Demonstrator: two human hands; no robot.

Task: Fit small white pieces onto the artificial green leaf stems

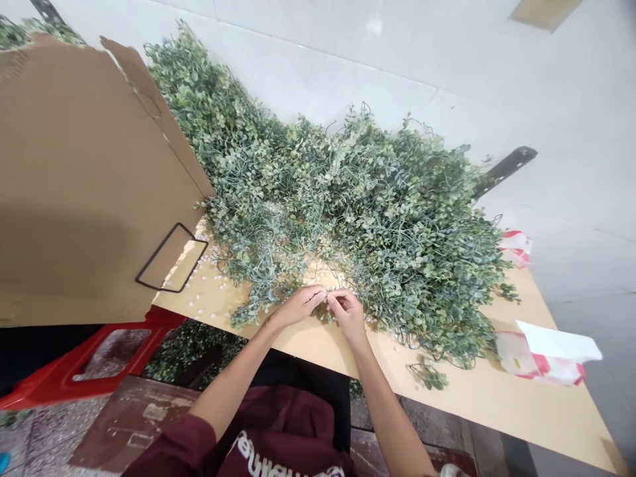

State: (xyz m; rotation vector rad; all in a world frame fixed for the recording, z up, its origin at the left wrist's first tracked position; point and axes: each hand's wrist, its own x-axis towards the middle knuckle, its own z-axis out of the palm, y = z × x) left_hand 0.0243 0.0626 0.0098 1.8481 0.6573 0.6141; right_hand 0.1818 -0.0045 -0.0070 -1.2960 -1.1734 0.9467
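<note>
My left hand (305,301) and my right hand (346,309) meet at the fingertips above the front of the table (328,343). Both are closed in a pinch. Whatever lies between the fingers is too small to make out. Just behind and around them spreads a large heap of artificial greenery (397,199) with small grey-green leaves and thin stems. Small white pellets (324,273) are scattered on the tabletop right behind my fingers. More white pellets (199,311) lie to the left, near a black rectangular frame (176,289).
A tall cardboard sheet (89,165) stands at the left. Red-and-white plastic bags (541,364) lie on the right end of the table, near a loose sprig (431,376). A dark metal bracket (509,169) projects by the tiled wall (422,53). Below left is a red stool (109,354).
</note>
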